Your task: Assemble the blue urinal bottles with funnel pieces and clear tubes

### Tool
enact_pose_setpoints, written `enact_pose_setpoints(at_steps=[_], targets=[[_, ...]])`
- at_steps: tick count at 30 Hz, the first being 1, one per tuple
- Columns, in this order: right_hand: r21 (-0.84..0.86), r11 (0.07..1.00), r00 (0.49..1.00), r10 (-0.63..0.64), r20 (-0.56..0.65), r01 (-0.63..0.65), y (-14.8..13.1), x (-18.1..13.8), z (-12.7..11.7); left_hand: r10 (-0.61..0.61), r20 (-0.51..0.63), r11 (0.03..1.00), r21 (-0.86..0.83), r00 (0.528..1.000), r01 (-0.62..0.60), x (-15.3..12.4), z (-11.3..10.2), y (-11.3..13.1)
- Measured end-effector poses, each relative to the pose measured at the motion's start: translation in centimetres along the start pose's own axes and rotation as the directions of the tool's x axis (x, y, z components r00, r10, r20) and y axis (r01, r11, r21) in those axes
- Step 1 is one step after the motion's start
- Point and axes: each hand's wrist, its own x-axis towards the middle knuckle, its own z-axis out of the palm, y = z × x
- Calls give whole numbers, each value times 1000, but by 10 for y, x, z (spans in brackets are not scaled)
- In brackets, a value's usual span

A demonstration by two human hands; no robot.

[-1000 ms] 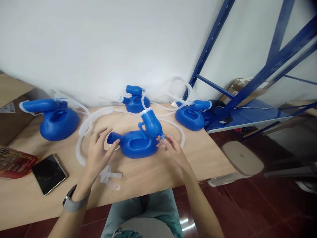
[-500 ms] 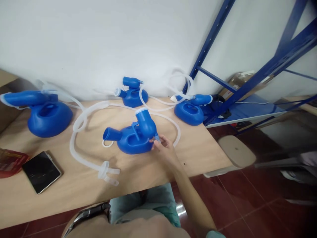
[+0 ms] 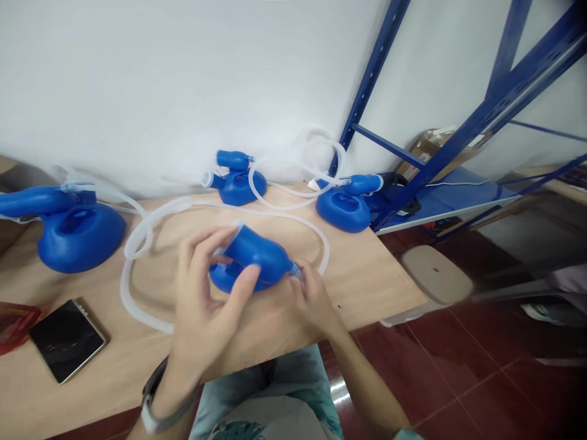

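Observation:
In front of me a blue plastic funnel cup (image 3: 263, 253) is tilted above its blue urinal bottle (image 3: 222, 278), which it partly hides. My left hand (image 3: 208, 287) curves round the cup's wide end, fingers at the far side and thumb on the near side. At the narrow end, my right hand (image 3: 314, 296) pinches the clear connector (image 3: 296, 271). A translucent hose (image 3: 131, 293) loops on the table around the bottle; its near end passes out of sight behind my left hand.
Other blue urinal bottles with hoses stand at the left (image 3: 82, 238), at the back (image 3: 243, 186) and at the right (image 3: 343, 208). A black-screened device (image 3: 68, 339) lies near a red object (image 3: 18, 327) on the wooden table (image 3: 367, 275). Blue shelving (image 3: 380, 67) and a stool (image 3: 435, 274) stand right.
My left hand has come up from below and taken hold of the funnel cup. The cup has tipped lower, over the bottle. My right hand keeps its pinch on the connector.

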Motion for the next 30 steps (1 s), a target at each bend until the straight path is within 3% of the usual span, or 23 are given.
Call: enact_pose_setpoints(at_steps=[3, 5, 9, 11, 13, 17, 19, 21, 23, 26, 30], targets=[[-7, 1000, 999, -10, -42, 10, -1, -4, 1, -39, -134, 995, 83, 990, 50, 11, 10, -6], [17, 1000, 999, 24, -40, -23, -1, -4, -2, -62, -166, 988, 130, 984, 84, 15, 14, -14], [-57, 994, 993, -87, 82, 92, 2, -2, -17, -145, 23, 987, -67, 989, 147, 20, 13, -30], [-124, 978, 983, -159, 97, 170, 3, -3, -23, -167, 67, 982, -82, 984, 173, 21, 12, -33], [-172, 962, 975, -198, 99, 213, 3, -6, -25, -128, 51, 991, -28, 990, 129, 20, 13, -31], [-247, 940, 969, -203, 142, 233, -1, -12, -21, 118, 43, 993, 28, 992, -119, 14, 22, -22], [-324, 905, 960, -242, 140, 275, -2, -16, -18, 147, 7, 983, 110, 989, -147, 12, 25, -21], [-409, 845, 939, -320, 127, 344, -3, -19, -17, 95, -9, 970, 224, 995, -91, 13, 24, -23], [-458, 792, 911, -392, 126, 404, -4, -22, -19, 34, 49, 962, 270, 998, -46, 16, 20, -29], [-433, 776, 884, -449, 131, 458, -9, -22, -26, -70, 156, 984, 175, 985, 42, 21, 10, -38], [-335, 814, 880, -449, 155, 474, -17, -16, -35, -265, 130, 964, -4, 955, 268, 22, 9, -45]])
